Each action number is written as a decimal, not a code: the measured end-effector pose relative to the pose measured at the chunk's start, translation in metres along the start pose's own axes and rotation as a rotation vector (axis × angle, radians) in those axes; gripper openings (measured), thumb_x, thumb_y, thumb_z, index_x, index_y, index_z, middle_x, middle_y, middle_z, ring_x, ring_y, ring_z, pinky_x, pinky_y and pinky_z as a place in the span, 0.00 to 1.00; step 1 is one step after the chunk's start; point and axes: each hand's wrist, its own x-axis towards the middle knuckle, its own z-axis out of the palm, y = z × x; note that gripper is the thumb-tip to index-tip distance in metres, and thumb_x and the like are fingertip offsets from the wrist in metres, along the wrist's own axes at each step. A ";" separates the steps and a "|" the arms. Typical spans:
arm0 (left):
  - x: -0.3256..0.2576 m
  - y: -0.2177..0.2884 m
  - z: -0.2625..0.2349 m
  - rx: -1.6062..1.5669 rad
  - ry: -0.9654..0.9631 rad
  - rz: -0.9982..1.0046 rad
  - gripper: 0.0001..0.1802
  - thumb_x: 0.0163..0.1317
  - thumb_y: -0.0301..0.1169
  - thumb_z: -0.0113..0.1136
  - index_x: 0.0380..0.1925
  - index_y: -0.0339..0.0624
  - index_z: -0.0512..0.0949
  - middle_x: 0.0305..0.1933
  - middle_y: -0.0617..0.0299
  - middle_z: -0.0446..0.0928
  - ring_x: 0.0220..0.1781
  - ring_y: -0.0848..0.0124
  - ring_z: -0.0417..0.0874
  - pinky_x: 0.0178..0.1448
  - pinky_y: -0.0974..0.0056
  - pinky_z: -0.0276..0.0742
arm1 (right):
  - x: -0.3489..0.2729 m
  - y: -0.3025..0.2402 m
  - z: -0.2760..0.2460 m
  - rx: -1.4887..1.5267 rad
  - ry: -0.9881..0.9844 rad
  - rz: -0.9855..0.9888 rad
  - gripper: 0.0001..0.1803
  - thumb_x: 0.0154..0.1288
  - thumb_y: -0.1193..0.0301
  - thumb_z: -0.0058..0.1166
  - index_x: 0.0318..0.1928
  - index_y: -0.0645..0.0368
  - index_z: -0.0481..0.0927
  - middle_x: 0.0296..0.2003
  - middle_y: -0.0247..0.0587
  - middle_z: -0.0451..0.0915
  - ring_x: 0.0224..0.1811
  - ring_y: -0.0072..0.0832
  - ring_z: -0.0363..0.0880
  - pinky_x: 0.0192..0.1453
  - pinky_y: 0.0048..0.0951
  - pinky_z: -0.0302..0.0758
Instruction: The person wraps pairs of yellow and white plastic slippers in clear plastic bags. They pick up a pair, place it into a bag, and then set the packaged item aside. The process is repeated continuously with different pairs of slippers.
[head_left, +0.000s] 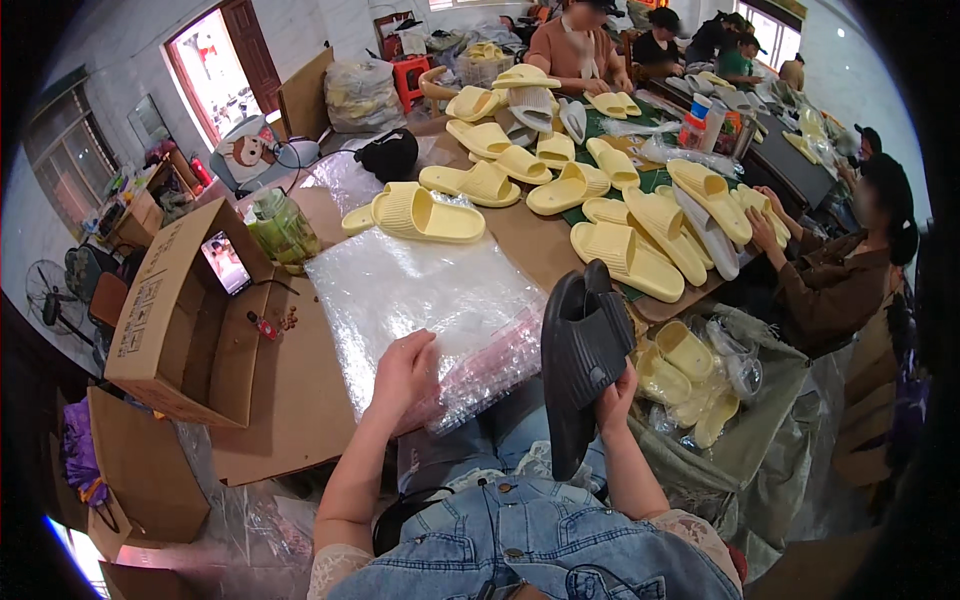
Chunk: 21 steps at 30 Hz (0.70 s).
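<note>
My right hand (616, 398) is closed round a pair of black slippers (585, 355), pressed together and held upright at the table's front edge. My left hand (404, 370) rests over a stack of clear plastic bags (400, 280), its fingers curled together. Whether a bag is pinched in them is hidden. A pair of pale yellow slippers (425, 215) lies at the far edge of the bags. Many more yellow slippers (625, 255) are heaped to the right, with a grey slipper (705, 235) among them.
On the left, a cardboard box (165, 310) on its side holds a lit phone (226, 263). Near it stand a green jar (280, 225) and a small red item (262, 325). A sack of bagged slippers (690, 375) is at right. Co-workers (835, 270) sit around the table.
</note>
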 end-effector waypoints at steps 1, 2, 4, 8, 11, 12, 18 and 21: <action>0.003 0.002 -0.002 -0.040 0.001 -0.064 0.13 0.67 0.32 0.61 0.48 0.40 0.85 0.58 0.46 0.81 0.60 0.49 0.80 0.62 0.54 0.77 | 0.000 0.000 -0.001 -0.083 -0.022 -0.032 0.19 0.69 0.72 0.54 0.57 0.69 0.77 0.53 0.45 0.81 0.56 0.32 0.79 0.62 0.31 0.72; 0.006 0.003 -0.004 -0.051 0.023 -0.033 0.13 0.67 0.32 0.61 0.47 0.40 0.85 0.54 0.47 0.81 0.56 0.50 0.81 0.59 0.54 0.77 | -0.001 0.001 -0.001 -0.165 -0.045 -0.065 0.19 0.66 0.72 0.56 0.55 0.69 0.78 0.53 0.48 0.81 0.55 0.35 0.80 0.60 0.32 0.73; 0.013 0.006 -0.007 -0.075 0.075 0.037 0.12 0.67 0.32 0.62 0.45 0.41 0.86 0.48 0.49 0.83 0.49 0.52 0.83 0.53 0.55 0.78 | 0.003 -0.010 0.007 -0.395 -0.174 -0.199 0.20 0.59 0.71 0.60 0.50 0.68 0.79 0.49 0.52 0.81 0.50 0.42 0.81 0.55 0.34 0.75; 0.014 0.030 -0.010 -0.008 0.176 0.108 0.10 0.67 0.32 0.62 0.43 0.42 0.87 0.32 0.53 0.78 0.33 0.59 0.79 0.40 0.58 0.75 | 0.010 -0.045 0.024 -0.953 -0.617 -0.404 0.18 0.46 0.67 0.64 0.37 0.64 0.78 0.37 0.53 0.78 0.38 0.52 0.79 0.40 0.43 0.77; 0.016 0.046 -0.015 -0.086 0.149 0.034 0.10 0.67 0.31 0.62 0.43 0.43 0.88 0.26 0.57 0.72 0.28 0.65 0.74 0.36 0.61 0.72 | 0.016 -0.060 0.049 -1.072 -0.750 -0.474 0.14 0.49 0.65 0.64 0.30 0.61 0.75 0.31 0.47 0.76 0.35 0.48 0.79 0.34 0.47 0.75; 0.018 0.045 -0.018 -0.099 0.134 0.023 0.10 0.67 0.30 0.62 0.44 0.43 0.88 0.26 0.59 0.71 0.28 0.67 0.73 0.36 0.63 0.71 | 0.019 -0.060 0.053 -1.109 -0.782 -0.465 0.14 0.51 0.65 0.63 0.31 0.61 0.75 0.32 0.47 0.76 0.35 0.47 0.80 0.35 0.47 0.76; 0.017 0.055 -0.024 0.081 0.054 0.186 0.11 0.65 0.29 0.62 0.45 0.45 0.86 0.29 0.53 0.76 0.29 0.58 0.80 0.36 0.58 0.74 | 0.025 -0.062 0.062 -1.148 -0.993 -0.319 0.15 0.60 0.63 0.60 0.33 0.64 0.76 0.33 0.51 0.79 0.38 0.50 0.82 0.42 0.48 0.79; 0.006 0.071 -0.020 0.105 0.038 0.287 0.10 0.67 0.30 0.60 0.45 0.46 0.85 0.31 0.51 0.76 0.35 0.51 0.82 0.40 0.52 0.78 | 0.041 -0.053 0.068 -1.159 -0.888 -0.284 0.16 0.61 0.62 0.59 0.33 0.65 0.76 0.33 0.54 0.79 0.37 0.53 0.81 0.42 0.50 0.78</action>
